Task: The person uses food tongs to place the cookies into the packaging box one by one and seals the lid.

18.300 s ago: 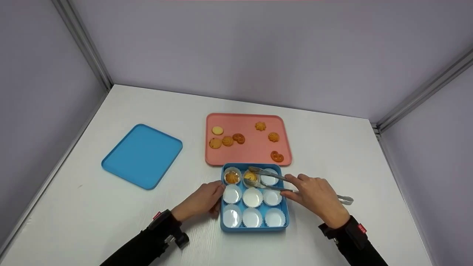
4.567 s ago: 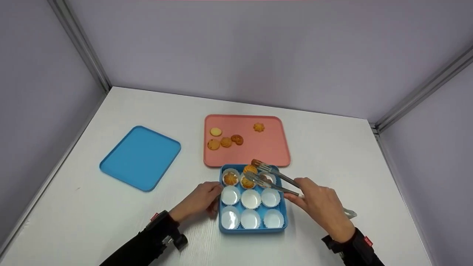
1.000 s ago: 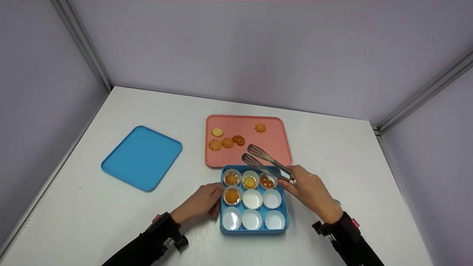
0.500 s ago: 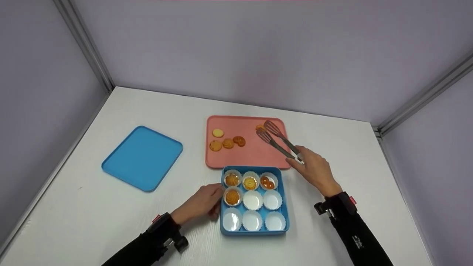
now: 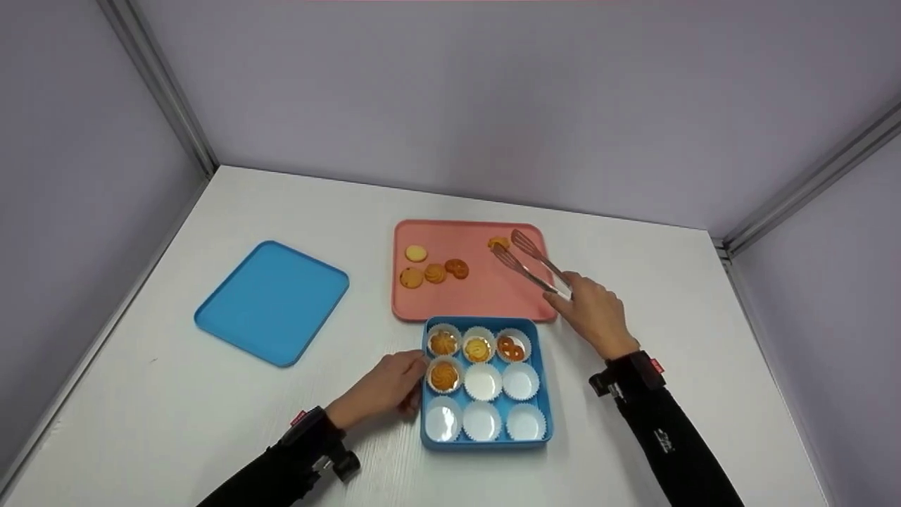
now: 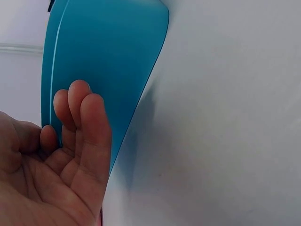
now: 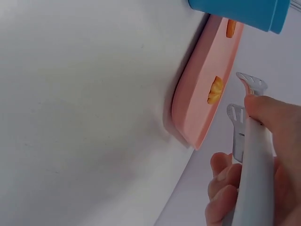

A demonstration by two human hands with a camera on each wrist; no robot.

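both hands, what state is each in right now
Left hand: closed, holding the blue box by its left edge.
Right hand: closed, holding the tongs, their tips apart.

Tongs (image 7: pixel 256 174) are gripped in the right hand (image 7: pixel 284 125), their ends held apart. Cookies (image 7: pixel 215 90) are carried on a pink tray (image 7: pixel 190 94), near a blue box (image 7: pixel 240 13).

We see black long sleeves on both arms; the right sleeve (image 5: pixel 686 454) carries small white lettering-like marks (image 5: pixel 664 441), the left sleeve (image 5: pixel 257 475) looks plain. Black wristbands (image 5: pixel 637 372) each show a little red tag (image 5: pixel 657 365) and a stubby black fitting (image 5: pixel 345 465) jutting inward.
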